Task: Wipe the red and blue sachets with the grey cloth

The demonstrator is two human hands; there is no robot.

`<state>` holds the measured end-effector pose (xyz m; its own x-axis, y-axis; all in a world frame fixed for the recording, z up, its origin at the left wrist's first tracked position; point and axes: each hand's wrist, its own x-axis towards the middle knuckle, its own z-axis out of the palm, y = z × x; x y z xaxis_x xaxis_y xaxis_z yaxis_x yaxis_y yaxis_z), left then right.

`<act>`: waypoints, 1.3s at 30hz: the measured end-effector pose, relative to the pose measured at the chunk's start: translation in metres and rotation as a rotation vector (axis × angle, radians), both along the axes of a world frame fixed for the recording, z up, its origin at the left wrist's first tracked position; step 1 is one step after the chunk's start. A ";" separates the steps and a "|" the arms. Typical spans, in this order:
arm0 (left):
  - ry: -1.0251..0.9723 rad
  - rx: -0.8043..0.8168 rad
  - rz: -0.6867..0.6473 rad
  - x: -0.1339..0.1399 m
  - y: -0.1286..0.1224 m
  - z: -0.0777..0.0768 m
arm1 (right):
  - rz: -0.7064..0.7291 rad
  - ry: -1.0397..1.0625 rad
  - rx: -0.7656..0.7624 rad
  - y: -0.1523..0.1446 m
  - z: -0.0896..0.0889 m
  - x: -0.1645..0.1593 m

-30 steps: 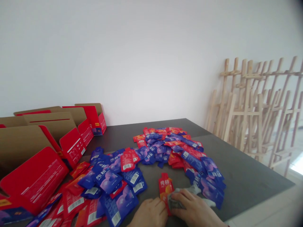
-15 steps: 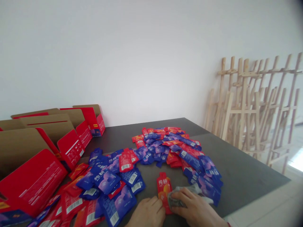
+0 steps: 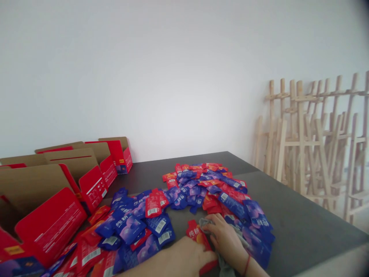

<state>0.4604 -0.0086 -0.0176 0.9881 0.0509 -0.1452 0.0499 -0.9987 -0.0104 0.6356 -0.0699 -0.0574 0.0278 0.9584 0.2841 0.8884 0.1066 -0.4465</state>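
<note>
A red pouch (image 3: 193,232) with an orange fruit picture lies on the table in front of me, partly covered by my hands. My left hand (image 3: 186,254) reaches across its lower half, fingers bent down on the pouch near its right edge. Bunched under the fingers of my right hand (image 3: 225,235) is a grey cloth (image 3: 204,223), pressed against the pouch's upper right side. The cloth's loose end trails below that hand. To the left is a heap of blue and red pouches (image 3: 129,227); another pile of pouches (image 3: 250,215) curves round behind and to the right.
Several open red cardboard boxes (image 3: 54,219) stand along the left side. The dark table (image 3: 296,215) ends at a slanting right edge, beyond which wooden easels (image 3: 300,154) lean near the white wall (image 3: 178,77).
My left hand has moved right across the lower part of the red pouch. My right hand, with the cloth, has slid up toward the pouch's top. The view has shifted slightly.
</note>
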 end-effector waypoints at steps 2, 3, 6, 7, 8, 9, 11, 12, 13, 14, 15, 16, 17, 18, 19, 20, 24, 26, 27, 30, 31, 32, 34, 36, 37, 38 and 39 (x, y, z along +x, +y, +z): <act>-0.005 0.003 -0.004 0.001 0.001 0.004 | 0.003 0.021 0.005 -0.002 -0.001 0.000; 0.000 0.011 -0.009 0.003 0.001 0.006 | 0.004 0.036 0.005 -0.003 -0.002 0.001; 0.034 0.047 -0.027 0.008 0.000 0.014 | 0.005 0.094 0.022 -0.004 -0.001 0.002; 0.047 0.061 -0.028 0.010 -0.001 0.017 | 0.004 0.116 0.036 -0.004 -0.002 0.003; 0.055 0.079 -0.028 0.012 -0.002 0.019 | 0.003 0.139 0.051 -0.003 -0.002 0.003; 0.052 0.098 -0.035 0.013 -0.003 0.021 | 0.002 0.161 0.066 -0.003 -0.002 0.004; 0.022 0.141 -0.068 0.013 -0.003 0.022 | -0.002 0.200 0.092 -0.003 -0.003 0.005; 0.000 0.159 -0.092 0.012 -0.002 0.023 | -0.006 0.217 0.101 -0.002 -0.004 0.006; -0.024 0.174 -0.115 0.011 -0.001 0.023 | -0.009 0.232 0.107 -0.002 -0.005 0.006; -0.046 0.183 -0.134 0.009 0.001 0.024 | -0.010 0.245 0.111 -0.002 -0.005 0.006; -0.065 0.190 -0.149 0.006 0.003 0.025 | -0.010 0.256 0.116 -0.002 -0.005 0.007; -0.082 0.197 -0.159 0.004 0.005 0.026 | -0.008 0.264 0.118 -0.002 -0.006 0.007; -0.098 0.206 -0.166 0.001 0.006 0.027 | -0.008 0.271 0.120 -0.001 -0.006 0.008; -0.113 0.217 -0.172 -0.002 0.008 0.028 | -0.008 0.275 0.123 -0.001 -0.006 0.008; -0.131 0.232 -0.180 -0.005 0.009 0.028 | -0.009 0.278 0.125 -0.001 -0.006 0.008; -0.152 0.247 -0.188 -0.007 0.010 0.026 | -0.009 0.279 0.126 -0.001 -0.007 0.008; -0.293 0.279 -0.181 -0.021 0.011 0.002 | -0.005 0.267 0.128 -0.001 -0.008 0.008; -0.383 0.277 -0.157 -0.029 0.011 -0.014 | 0.000 0.253 0.125 -0.001 -0.009 0.009; -0.425 0.279 -0.149 -0.033 0.011 -0.022 | 0.004 0.245 0.121 -0.001 -0.009 0.009; -0.522 0.293 -0.147 -0.041 0.011 -0.041 | 0.026 0.218 0.110 -0.002 -0.006 0.009; -0.543 0.296 -0.142 -0.042 0.011 -0.046 | 0.044 0.206 0.105 -0.003 -0.004 0.008; -0.557 0.295 -0.138 -0.042 0.012 -0.050 | 0.075 0.186 0.094 -0.005 -0.001 0.007; -0.574 0.299 -0.145 -0.042 0.014 -0.057 | 0.177 0.119 0.062 -0.011 0.005 0.003; -0.590 0.310 -0.163 -0.040 0.015 -0.063 | 0.320 0.012 0.026 -0.017 0.010 -0.003; -0.597 0.316 -0.172 -0.039 0.016 -0.066 | 0.381 -0.050 0.016 -0.020 0.011 -0.006; -0.599 0.319 -0.182 -0.038 0.016 -0.070 | 0.423 -0.113 0.013 -0.022 0.011 -0.009; -0.599 0.319 -0.183 -0.037 0.016 -0.073 | 0.441 -0.174 0.015 -0.023 0.010 -0.012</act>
<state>0.4239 0.0077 -0.0904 0.8902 -0.1745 0.4208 -0.0302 -0.9443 -0.3277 0.6234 -0.0925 -0.0471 -0.4304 0.8637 0.2624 0.8181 0.4960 -0.2909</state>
